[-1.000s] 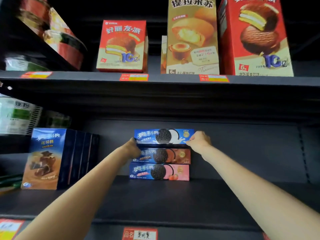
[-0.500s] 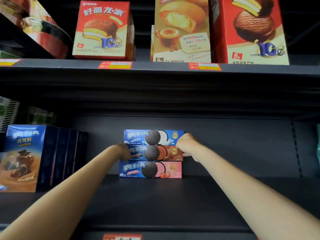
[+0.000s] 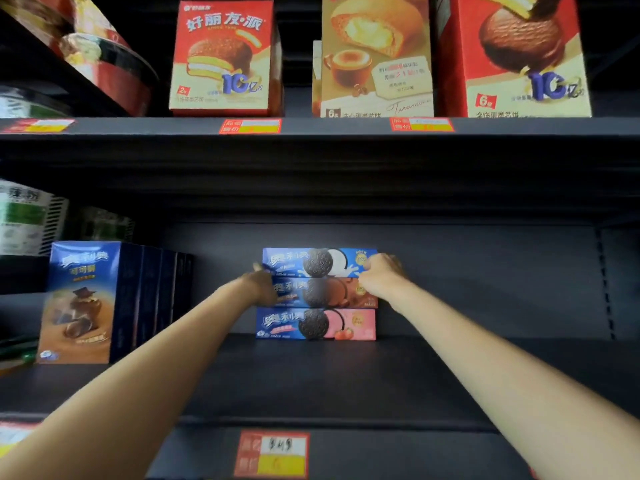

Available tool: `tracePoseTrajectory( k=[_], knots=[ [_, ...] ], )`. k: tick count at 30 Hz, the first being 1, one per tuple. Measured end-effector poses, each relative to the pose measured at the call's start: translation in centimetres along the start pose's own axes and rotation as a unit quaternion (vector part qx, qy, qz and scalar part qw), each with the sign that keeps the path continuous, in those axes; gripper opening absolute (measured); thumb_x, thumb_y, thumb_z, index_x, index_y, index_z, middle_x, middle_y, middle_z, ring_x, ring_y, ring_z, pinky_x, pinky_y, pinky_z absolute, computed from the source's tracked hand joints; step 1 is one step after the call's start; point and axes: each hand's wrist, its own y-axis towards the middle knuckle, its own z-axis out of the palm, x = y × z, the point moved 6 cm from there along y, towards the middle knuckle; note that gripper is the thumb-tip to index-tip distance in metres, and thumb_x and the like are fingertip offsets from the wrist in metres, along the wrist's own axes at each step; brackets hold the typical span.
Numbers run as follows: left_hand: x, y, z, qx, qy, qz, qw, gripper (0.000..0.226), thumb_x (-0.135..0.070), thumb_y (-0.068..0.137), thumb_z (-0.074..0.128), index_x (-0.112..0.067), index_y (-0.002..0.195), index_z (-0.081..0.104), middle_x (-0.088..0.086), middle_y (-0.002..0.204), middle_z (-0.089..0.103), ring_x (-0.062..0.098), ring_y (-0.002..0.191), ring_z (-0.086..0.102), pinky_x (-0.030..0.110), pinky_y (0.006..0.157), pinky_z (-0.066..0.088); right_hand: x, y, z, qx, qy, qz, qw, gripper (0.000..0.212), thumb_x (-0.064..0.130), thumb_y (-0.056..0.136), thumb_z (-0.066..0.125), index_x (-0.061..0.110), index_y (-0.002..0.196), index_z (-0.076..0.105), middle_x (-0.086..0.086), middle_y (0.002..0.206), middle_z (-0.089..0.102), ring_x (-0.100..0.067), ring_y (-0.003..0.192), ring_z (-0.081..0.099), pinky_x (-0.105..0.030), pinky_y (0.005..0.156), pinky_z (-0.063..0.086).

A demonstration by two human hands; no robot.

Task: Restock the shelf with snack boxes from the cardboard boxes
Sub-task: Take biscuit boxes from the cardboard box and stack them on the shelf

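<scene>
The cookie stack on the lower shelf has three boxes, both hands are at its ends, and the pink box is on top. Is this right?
Not quite. The head view shows the pink box at the bottom of the stack; the blue box is on top. Left hand and right hand are at its ends.

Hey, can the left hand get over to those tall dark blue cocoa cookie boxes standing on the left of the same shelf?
Probably yes. The left hand rests at the stack's left end, and bare dark shelf lies between it and the tall dark blue boxes.
</scene>
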Motion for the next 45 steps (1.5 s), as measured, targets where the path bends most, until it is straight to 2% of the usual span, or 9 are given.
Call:
tracePoseTrajectory(
  k=[7,16,21,27,30,33,37,41,45],
  knots=[
    [0.1,-7.9,-3.9,-0.119,-0.036,0.093,0.988,0.058,-0.016,0.087,0.052,-0.003,0.139,0.029,0.017,0.14,0.041,0.035,0.125,0.044,0.041,0.103,0.037,8.8,-8.7,0.5,0.043,-0.063,-0.126,0.989,0.039,0.005,0.084,0.045,0.01,0.122,0.052,-0.014,0.132,0.038,-0.033,0.123,0.042,-0.038,0.1,0.039],
    [10.9,-32.2,-1.6,-0.356,-0.196,0.172,0.897,0.026,-0.007,0.078,0.052,0.0,0.104,0.051,0.017,0.103,0.056,0.033,0.097,0.052,0.045,0.08,0.039,16.5,-31.6,5.2,0.024,0.076,-0.302,0.95,0.025,0.003,0.081,0.045,0.001,0.104,0.054,-0.015,0.106,0.05,-0.031,0.1,0.052,-0.038,0.086,0.039],
    [20.4,-46.3,15.3,-0.153,-0.141,0.148,0.967,0.027,-0.013,0.072,0.04,-0.006,0.098,0.043,0.022,0.088,0.053,0.035,0.084,0.048,0.043,0.069,0.04,11.2,-48.4,17.5,0.318,0.071,-0.35,0.879,0.027,0.006,0.08,0.052,-0.001,0.106,0.059,-0.015,0.097,0.058,-0.029,0.092,0.056,-0.03,0.078,0.036],
    [26.7,-62.0,36.1,0.099,-0.098,0.066,0.988,0.037,-0.023,0.066,0.034,-0.012,0.1,0.046,0.015,0.086,0.06,0.034,0.079,0.057,0.041,0.06,0.052,-5.3,-66.4,34.0,0.621,-0.047,-0.118,0.773,0.029,0.011,0.092,0.048,0.007,0.121,0.05,-0.014,0.105,0.061,-0.03,0.091,0.059,-0.041,0.078,0.046],
    [27.9,-68.6,46.9,0.218,-0.11,-0.015,0.97,0.044,-0.023,0.067,0.039,-0.007,0.106,0.053,0.016,0.09,0.06,0.038,0.08,0.06,0.041,0.061,0.051,-14.8,-75.7,40.7,0.678,-0.08,-0.013,0.731,0.025,0.011,0.094,0.047,0.008,0.118,0.051,-0.014,0.107,0.06,-0.03,0.094,0.059,-0.036,0.075,0.046],
    [28.7,-76.2,58.1,0.372,-0.09,-0.084,0.92,0.053,-0.024,0.077,0.04,-0.005,0.126,0.047,0.014,0.119,0.051,0.036,0.111,0.049,0.044,0.089,0.044,-23.5,-85.7,46.5,0.711,-0.1,0.089,0.69,0.024,0.014,0.094,0.05,0.01,0.118,0.051,-0.012,0.116,0.059,-0.027,0.102,0.057,-0.035,0.084,0.047],
    [29.8,-83.1,68.8,0.441,-0.066,-0.111,0.888,0.05,-0.016,0.084,0.048,-0.012,0.132,0.038,0.006,0.129,0.044,0.028,0.121,0.041,0.039,0.098,0.039,-31.1,-96.7,54.7,0.724,-0.105,0.149,0.666,0.047,0.025,0.088,0.063,0.004,0.126,0.046,-0.015,0.127,0.053,-0.028,0.114,0.052,-0.032,0.086,0.04],
    [31.3,-86.1,76.0,0.442,-0.086,-0.128,0.884,0.051,-0.007,0.082,0.048,-0.007,0.132,0.037,0.011,0.128,0.044,0.032,0.121,0.041,0.041,0.101,0.035,-34.1,-105.1,62.2,0.749,-0.102,0.135,0.64,0.091,0.035,0.082,0.07,0.009,0.148,0.014,-0.013,0.152,0.025,-0.032,0.136,0.031,-0.044,0.106,0.034],
    [31.9,-88.2,79.0,0.428,-0.148,-0.221,0.864,0.049,-0.003,0.083,0.048,-0.005,0.13,0.04,0.014,0.127,0.047,0.033,0.118,0.045,0.039,0.098,0.035,-34.5,-108.4,65.1,0.714,-0.187,-0.01,0.675,0.086,0.036,0.086,0.064,0.011,0.148,0.011,-0.013,0.147,0.031,-0.035,0.132,0.035,-0.047,0.102,0.035]
  ],
)
